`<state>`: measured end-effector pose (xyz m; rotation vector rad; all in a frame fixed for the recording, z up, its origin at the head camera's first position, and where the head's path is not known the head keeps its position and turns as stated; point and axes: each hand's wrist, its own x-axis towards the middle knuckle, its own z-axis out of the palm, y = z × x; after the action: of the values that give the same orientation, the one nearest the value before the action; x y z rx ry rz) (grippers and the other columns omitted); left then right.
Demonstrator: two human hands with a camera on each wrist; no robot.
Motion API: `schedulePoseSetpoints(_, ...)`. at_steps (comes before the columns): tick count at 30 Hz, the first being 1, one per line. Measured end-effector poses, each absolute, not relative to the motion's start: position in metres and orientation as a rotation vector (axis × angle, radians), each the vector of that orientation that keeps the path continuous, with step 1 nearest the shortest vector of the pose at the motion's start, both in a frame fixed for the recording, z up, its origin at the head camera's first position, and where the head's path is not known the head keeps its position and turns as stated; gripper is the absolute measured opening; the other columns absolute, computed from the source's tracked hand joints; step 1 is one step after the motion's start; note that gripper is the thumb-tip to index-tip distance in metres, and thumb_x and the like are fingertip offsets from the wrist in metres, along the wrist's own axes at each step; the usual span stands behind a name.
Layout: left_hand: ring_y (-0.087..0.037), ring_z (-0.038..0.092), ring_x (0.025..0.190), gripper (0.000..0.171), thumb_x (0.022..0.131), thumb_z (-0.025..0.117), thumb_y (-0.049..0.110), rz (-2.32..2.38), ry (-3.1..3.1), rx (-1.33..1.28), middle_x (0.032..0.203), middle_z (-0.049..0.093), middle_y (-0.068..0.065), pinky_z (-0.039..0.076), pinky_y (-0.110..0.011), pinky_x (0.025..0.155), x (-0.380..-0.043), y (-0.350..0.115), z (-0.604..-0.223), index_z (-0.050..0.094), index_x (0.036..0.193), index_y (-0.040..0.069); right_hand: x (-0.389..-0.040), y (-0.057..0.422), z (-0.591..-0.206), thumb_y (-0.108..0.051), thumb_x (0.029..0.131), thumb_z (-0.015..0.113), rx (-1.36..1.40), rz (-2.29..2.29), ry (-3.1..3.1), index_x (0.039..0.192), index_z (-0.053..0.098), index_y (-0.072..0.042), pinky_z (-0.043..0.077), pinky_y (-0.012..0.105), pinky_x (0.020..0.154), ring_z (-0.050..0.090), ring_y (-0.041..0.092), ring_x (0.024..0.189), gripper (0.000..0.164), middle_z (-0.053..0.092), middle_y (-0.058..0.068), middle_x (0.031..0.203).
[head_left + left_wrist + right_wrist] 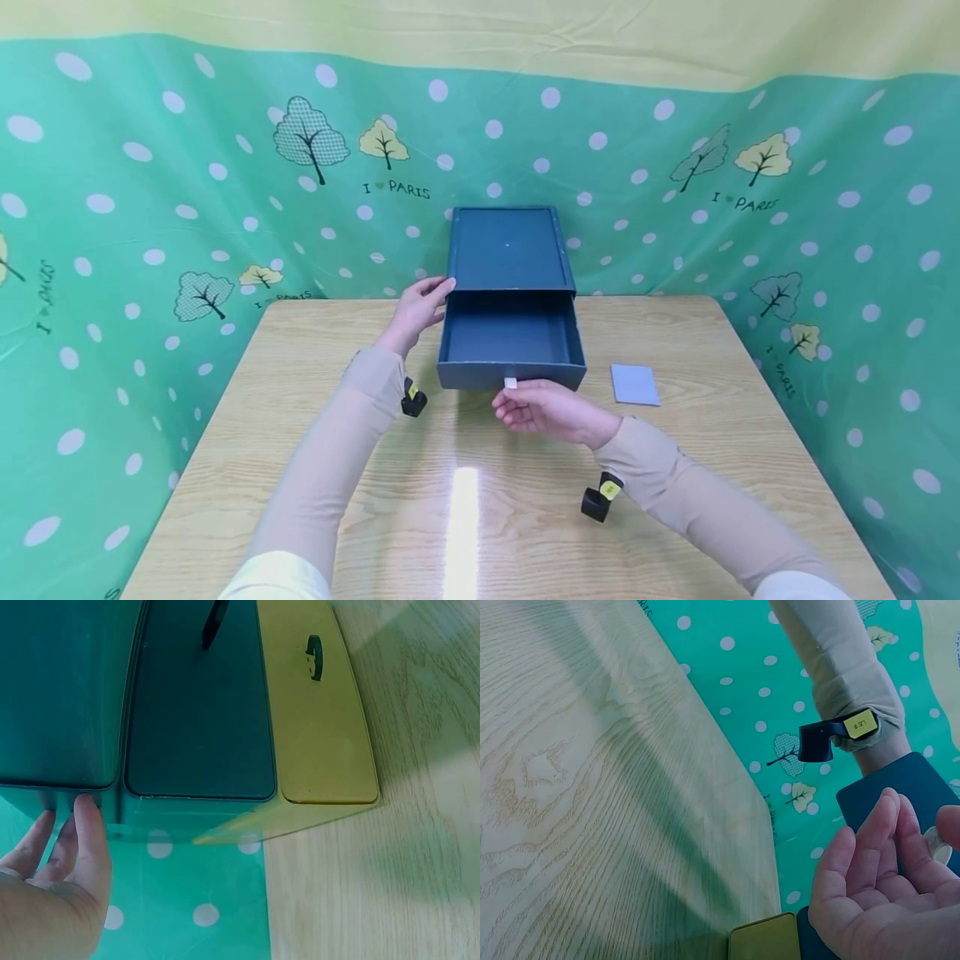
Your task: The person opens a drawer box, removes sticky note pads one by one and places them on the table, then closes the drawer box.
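A dark blue drawer cabinet stands at the far side of the table, its top drawer pulled out and bare inside. My right hand is under the drawer's front, pinching its white pull between thumb and finger. At the cabinet's left side my left hand touches the wall near the front corner. In the left wrist view, its fingers lie fairly straight against that side. Below the open drawer are a closed dark blue drawer and a closed yellow drawer, each with a dark pull.
A light blue square pad lies on the wooden table, right of the cabinet. Behind the table hangs a green dotted cloth with trees. Each wrist carries a small black camera.
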<state>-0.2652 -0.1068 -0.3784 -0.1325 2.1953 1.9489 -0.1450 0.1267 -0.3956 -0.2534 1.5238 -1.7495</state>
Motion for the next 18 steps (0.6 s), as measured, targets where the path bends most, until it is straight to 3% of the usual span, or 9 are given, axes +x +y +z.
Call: schedulePoseSetpoints(18, -0.03, 0.047, 0.127, 0.059, 0.094, 0.057, 0.037, 1.987, 2.179, -0.123, 0.142, 0.046, -0.015, 0.044, -0.044, 0.105, -0.2668, -0.1073, -0.3803, 0.042, 0.142, 0.005, -0.1526, 0.1268, -0.3977, -0.016, 0.102, 0.04, -0.212, -1.806, 1.57, 0.099, 0.061, -0.006, 0.052, 0.022, 0.081, 0.059, 0.008, 0.08, 0.023, 0.063, -0.004, 0.087)
